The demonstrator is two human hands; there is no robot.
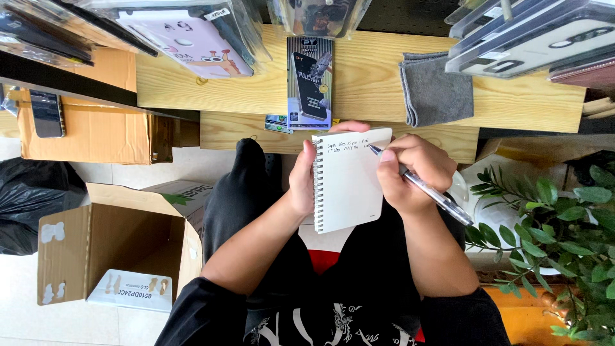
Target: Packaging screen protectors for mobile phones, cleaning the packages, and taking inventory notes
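So far we have only the top of the page filled: two short handwritten lines sit near the upper edge of the small spiral notebook, and the rest of the white sheet below is blank, so by our judgement the writing is barely begun and most of the page is left. Our left hand is closed around the notebook's spiral edge, thumb on the page, holding it up above our lap, just short of the wooden tabletop. Our right hand is curled tight on a pen, its tip touching the end of the second line. The notebook's long axis runs roughly away from us, tilted slightly right, top edge towards the tabletop. The pen lies slantwise, tip pointing up-left, its back end down-right towards the green plant.
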